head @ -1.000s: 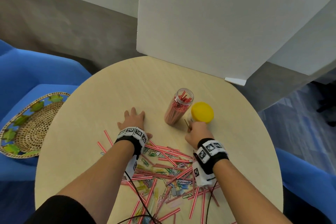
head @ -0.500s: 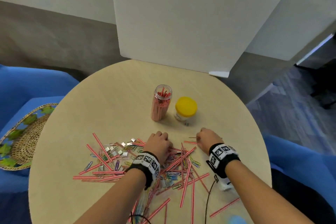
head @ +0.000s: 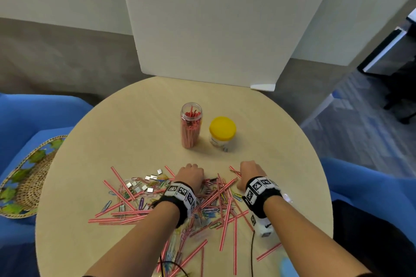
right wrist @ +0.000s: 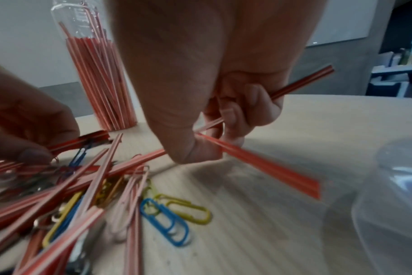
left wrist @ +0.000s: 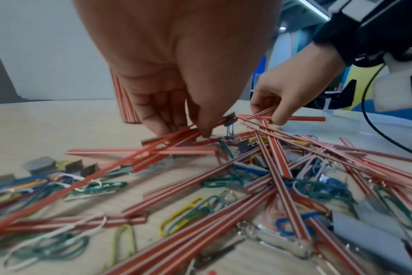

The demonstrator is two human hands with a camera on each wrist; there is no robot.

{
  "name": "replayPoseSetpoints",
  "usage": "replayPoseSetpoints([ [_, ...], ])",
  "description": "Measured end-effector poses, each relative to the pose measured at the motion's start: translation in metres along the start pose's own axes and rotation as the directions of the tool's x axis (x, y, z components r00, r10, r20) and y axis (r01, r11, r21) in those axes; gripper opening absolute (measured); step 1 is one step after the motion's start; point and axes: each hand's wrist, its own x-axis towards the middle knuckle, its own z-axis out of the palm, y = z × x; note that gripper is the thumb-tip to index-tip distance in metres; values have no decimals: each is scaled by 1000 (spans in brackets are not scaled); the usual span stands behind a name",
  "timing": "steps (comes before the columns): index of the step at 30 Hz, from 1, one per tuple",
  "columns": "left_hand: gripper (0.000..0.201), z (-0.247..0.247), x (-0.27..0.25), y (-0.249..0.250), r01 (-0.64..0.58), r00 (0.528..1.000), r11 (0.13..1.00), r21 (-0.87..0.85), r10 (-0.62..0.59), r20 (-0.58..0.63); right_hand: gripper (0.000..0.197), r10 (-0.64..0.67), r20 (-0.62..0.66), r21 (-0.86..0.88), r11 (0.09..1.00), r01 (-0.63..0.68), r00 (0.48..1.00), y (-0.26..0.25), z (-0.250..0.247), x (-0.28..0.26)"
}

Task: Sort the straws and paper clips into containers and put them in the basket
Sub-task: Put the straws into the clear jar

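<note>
As before, both hands [head: 191, 175] on straws [head: 226, 216].

Matt wood-grain table [head: 135, 132], woven basket [head: 27, 184]

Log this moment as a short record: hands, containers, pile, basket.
left hand: pinching straws at the far edge of the pile
right hand: fingers curled round a few straws
tall jar: open, upright, partly filled with straws
short jar: yellow lid on, right of the tall jar
pile: straws and paper clips mixed on the table
basket: on the blue seat left of the table; no jars in it
</note>
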Motion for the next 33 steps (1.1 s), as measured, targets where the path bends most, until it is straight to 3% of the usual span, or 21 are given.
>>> replayPoseSetpoints([
  [4, 26, -7, -7, -9, 38, 999, 998, -54, -40, -29, 18, 26, 30, 84, 996, -29, 999, 1, 0, -3],
  [6, 31, -11, -10, -18, 89, 994, 995, -44, -92, -61, 27, 40, 65, 167, 985, -51, 997, 3, -2, -1],
  [9, 41, -13, -15, -27, 153, 971, 987, -44, -159, -177, 36, 54, 91, 300, 951, -79, 994, 6, -12, -2],
  [11, 43, -13, -18, -24, 108, 966, 993, -45, -116, -231, 35, 79, 81, 364, 926, -104, 994, 3, -14, -4],
  [13, 28, -11, -21, -11, 7, 984, 997, -75, -20, -174, 32, 96, 127, 355, 925, -135, 987, -6, -12, -13],
  [16, 45, 1, -26, 15, -46, 999, 982, -183, 41, -34, 18, 101, 207, 280, 947, -158, 973, -19, -3, -31],
  [19, 64, 20, -22, 36, 27, 997, 974, -223, -42, -64, 18, 154, 140, 177, 968, -178, 978, -17, 16, -49],
  [21, 66, 28, -18, 44, 107, 986, 952, -285, -139, -92, 35, 180, 78, 88, 978, -186, 981, -11, 32, -60],
  [26, 55, 25, -9, 56, 180, 966, 916, -359, -233, -109, 12, 212, 79, 136, 966, -222, 974, -3, 42, -70],
  [29, 38, 16, -7, 61, 196, 965, 893, -404, -250, -83, 21, 230, 131, 190, 949, -252, 964, 4, 36, -72],
  [33, 24, 6, -4, 64, 227, 963, 881, -416, -265, -37, 48, 203, 194, 219, 945, -244, 960, 7, 42, -84],
])
